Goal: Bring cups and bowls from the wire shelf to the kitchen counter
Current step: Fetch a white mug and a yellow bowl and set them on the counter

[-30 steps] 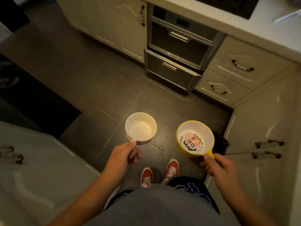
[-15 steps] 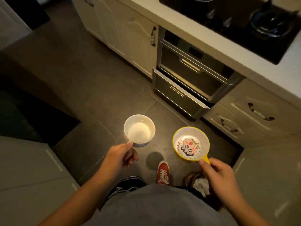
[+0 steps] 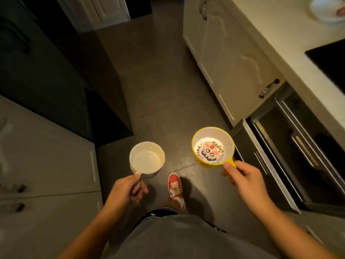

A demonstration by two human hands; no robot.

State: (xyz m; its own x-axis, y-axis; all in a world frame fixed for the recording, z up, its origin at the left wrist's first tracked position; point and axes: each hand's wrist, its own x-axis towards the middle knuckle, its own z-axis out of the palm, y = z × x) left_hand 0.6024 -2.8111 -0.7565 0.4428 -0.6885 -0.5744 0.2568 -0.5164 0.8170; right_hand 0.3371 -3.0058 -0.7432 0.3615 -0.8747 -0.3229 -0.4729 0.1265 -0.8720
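My left hand [image 3: 128, 189] grips the handle of a white cup [image 3: 147, 159], held upright over the floor; it looks empty inside. My right hand [image 3: 244, 179] pinches the small handle of a yellow bowl [image 3: 212, 146] with a cartoon face printed on its white inside. Both are carried at waist height, the bowl a little farther forward and to the right of the cup. The kitchen counter [image 3: 280, 30] runs along the right side. No wire shelf is in view.
A black hob [image 3: 330, 58] is set into the counter, with an oven [image 3: 298, 146] and its steel drawer front below. Pale cabinet doors [image 3: 227, 58] line the right; more cabinets [image 3: 46, 165] stand at left. A white dish [image 3: 328, 10] sits far along the counter. My red shoe [image 3: 175, 186] is on dark floor tiles.
The view has swung left, so the counter and oven now lie along my right side. Both hands keep their hold on the cup and bowl; one foot has stepped forward.
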